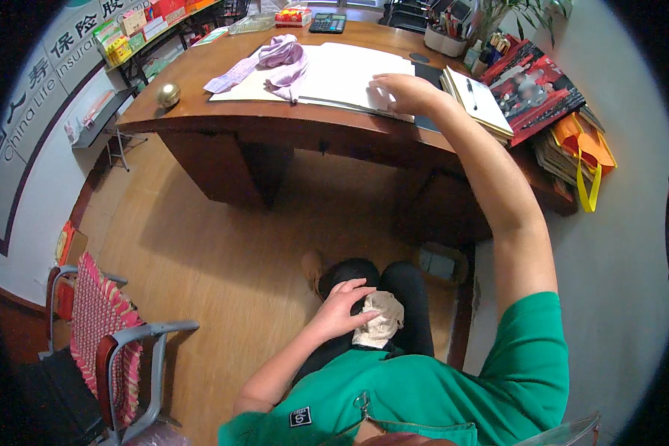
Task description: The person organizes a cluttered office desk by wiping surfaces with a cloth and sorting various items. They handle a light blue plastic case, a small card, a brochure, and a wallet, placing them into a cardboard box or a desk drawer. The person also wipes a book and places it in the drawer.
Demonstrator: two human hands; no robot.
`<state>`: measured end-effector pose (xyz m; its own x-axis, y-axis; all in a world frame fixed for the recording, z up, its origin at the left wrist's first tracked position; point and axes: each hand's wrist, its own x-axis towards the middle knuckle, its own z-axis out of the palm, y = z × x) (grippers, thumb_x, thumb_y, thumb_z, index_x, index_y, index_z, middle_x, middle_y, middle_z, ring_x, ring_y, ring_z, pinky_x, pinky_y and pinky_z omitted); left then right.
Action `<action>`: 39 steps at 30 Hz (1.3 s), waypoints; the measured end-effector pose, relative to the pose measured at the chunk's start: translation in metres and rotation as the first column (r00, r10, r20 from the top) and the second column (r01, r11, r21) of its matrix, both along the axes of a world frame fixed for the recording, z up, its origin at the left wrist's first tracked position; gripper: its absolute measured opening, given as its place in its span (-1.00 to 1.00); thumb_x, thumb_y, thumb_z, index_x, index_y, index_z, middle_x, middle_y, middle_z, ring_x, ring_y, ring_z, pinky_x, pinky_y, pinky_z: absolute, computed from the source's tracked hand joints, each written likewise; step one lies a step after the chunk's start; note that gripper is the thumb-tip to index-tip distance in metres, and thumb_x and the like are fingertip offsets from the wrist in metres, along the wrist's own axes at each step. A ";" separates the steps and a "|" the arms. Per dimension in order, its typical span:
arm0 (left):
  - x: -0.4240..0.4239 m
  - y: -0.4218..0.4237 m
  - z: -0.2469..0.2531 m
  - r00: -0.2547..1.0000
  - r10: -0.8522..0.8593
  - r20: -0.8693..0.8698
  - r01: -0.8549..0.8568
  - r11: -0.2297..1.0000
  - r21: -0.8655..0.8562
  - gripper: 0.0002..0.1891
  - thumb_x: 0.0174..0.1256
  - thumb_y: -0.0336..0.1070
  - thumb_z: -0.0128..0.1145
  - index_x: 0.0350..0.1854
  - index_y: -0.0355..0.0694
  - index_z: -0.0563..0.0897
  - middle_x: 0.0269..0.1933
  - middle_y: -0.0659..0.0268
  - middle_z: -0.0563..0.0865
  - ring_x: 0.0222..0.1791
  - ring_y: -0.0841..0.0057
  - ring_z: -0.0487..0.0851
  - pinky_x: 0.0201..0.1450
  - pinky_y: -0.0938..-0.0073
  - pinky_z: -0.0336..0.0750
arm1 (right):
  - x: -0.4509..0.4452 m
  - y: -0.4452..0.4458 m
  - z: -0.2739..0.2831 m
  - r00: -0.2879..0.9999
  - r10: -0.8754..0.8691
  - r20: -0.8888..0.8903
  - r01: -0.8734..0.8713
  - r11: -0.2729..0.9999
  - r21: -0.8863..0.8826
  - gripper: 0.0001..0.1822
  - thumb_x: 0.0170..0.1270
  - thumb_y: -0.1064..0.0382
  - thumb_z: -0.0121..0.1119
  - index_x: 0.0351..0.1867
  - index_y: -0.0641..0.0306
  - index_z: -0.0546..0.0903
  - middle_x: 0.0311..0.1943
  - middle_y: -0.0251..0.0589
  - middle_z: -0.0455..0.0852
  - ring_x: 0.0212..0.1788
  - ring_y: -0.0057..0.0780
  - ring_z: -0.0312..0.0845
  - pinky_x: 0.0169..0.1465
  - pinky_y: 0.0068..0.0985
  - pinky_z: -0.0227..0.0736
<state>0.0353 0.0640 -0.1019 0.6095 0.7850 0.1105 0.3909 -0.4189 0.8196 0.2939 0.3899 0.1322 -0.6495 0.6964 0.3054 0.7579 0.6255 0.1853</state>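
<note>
My left hand (343,312) is over my lap beside a crumpled cream cloth (382,320). Its thumb and fingers are spread, and the thumb touches the cloth. Stretched out to the desk, my right hand (407,93) rests its fingertips on large white sheets of paper (340,72), with its fingers apart. A lilac cloth (287,64) lies bunched on the left part of the sheets, one flat end reaching past them.
The wooden desk (184,117) carries a gold ball (168,95), a calculator (328,23), a tissue box (293,15), a paper stack with a pen (476,103) and a pen holder (445,42). An orange bag (582,142) hangs at right. A chair (103,334) stands at lower left.
</note>
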 end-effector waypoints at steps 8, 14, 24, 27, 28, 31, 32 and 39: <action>-0.002 0.010 -0.003 0.971 0.088 0.221 -0.055 0.987 -0.150 -0.62 0.39 -0.20 0.26 0.16 -0.27 0.68 0.24 0.07 0.66 0.26 0.17 0.61 0.33 0.25 0.48 | -0.039 -0.028 0.036 0.983 -0.112 0.143 0.151 0.941 -0.302 -0.50 0.20 0.35 0.31 0.23 0.15 0.64 0.10 -0.04 0.73 0.17 -0.06 0.63 0.27 -0.21 0.53; 0.004 0.011 -0.004 0.924 0.170 0.343 -0.038 0.932 -0.361 -0.71 0.44 -0.33 0.20 0.13 -0.27 0.70 0.20 0.19 0.69 0.20 0.42 0.65 0.20 0.38 0.58 | -0.028 -0.018 0.029 0.983 -0.046 0.178 0.079 0.979 -0.186 -0.52 0.27 0.31 0.30 0.25 0.21 0.62 -0.02 -0.01 0.76 0.09 -0.06 0.68 0.20 -0.18 0.56; 0.011 0.013 -0.001 0.869 0.306 0.390 -0.093 0.873 -0.479 -0.77 0.46 -0.39 0.17 0.08 -0.28 0.72 0.03 0.26 0.77 0.02 0.54 0.70 0.15 0.50 0.56 | -0.050 -0.022 0.011 0.966 -0.114 0.234 0.119 0.993 -0.007 -0.63 0.55 0.08 -0.08 -0.10 0.22 0.73 -0.28 0.05 0.79 -0.14 0.05 0.75 0.01 -0.08 0.63; 0.011 0.010 -0.005 0.863 0.301 0.406 -0.087 0.880 -0.468 -0.78 0.47 -0.40 0.17 0.07 -0.28 0.72 0.05 0.26 0.77 0.02 0.54 0.73 0.13 0.51 0.59 | -0.052 -0.018 0.014 0.903 -0.197 0.383 0.206 0.978 0.019 -0.73 0.43 0.37 0.07 0.05 0.16 0.71 -0.26 -0.07 0.80 -0.16 -0.08 0.77 -0.08 -0.17 0.67; 0.011 0.009 -0.006 0.860 0.296 0.416 -0.083 0.885 -0.458 -0.78 0.47 -0.40 0.16 0.07 -0.29 0.72 0.04 0.25 0.77 0.03 0.53 0.73 0.13 0.51 0.59 | -0.047 -0.017 0.015 0.923 -0.237 0.301 0.233 0.971 0.051 -0.73 0.41 0.38 0.09 0.03 0.13 0.72 -0.24 -0.08 0.81 -0.15 -0.08 0.77 -0.08 -0.17 0.66; 0.007 0.007 0.006 0.871 0.308 0.383 -0.113 0.884 -0.453 -0.78 0.47 -0.40 0.15 0.06 -0.30 0.73 0.03 0.24 0.78 0.03 0.53 0.73 0.13 0.50 0.59 | -0.016 -0.031 0.032 0.952 -0.300 0.059 0.296 0.952 0.077 -0.69 0.32 0.46 0.12 0.00 0.08 0.75 -0.16 -0.09 0.82 -0.14 -0.06 0.77 -0.06 -0.18 0.67; 0.005 0.007 0.011 0.876 0.317 0.363 -0.130 0.881 -0.455 -0.78 0.47 -0.40 0.15 0.05 -0.31 0.73 0.03 0.23 0.78 0.02 0.52 0.73 0.14 0.50 0.59 | 0.003 -0.030 0.037 0.971 -0.239 -0.030 0.240 0.962 0.128 -0.70 0.34 0.45 0.11 0.01 0.09 0.74 -0.18 -0.07 0.82 -0.13 -0.12 0.78 -0.08 -0.22 0.67; 0.012 0.040 0.045 0.746 0.339 0.573 0.007 0.857 -0.516 -0.67 0.54 -0.31 0.12 0.23 -0.33 0.62 0.14 0.16 0.72 0.12 0.44 0.68 0.19 0.40 0.58 | 0.074 -0.162 0.088 0.469 -0.022 -0.883 0.125 0.991 0.042 -0.69 0.52 0.24 0.09 0.07 0.49 0.63 -0.15 -0.14 0.79 -0.13 -0.36 0.79 -0.04 -0.47 0.73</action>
<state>0.0470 0.1036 -0.0573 0.3864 0.9222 0.0146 -0.2567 0.0923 0.9621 0.3679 0.2281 0.2202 0.0495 0.6650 0.7452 0.5954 0.5794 -0.5565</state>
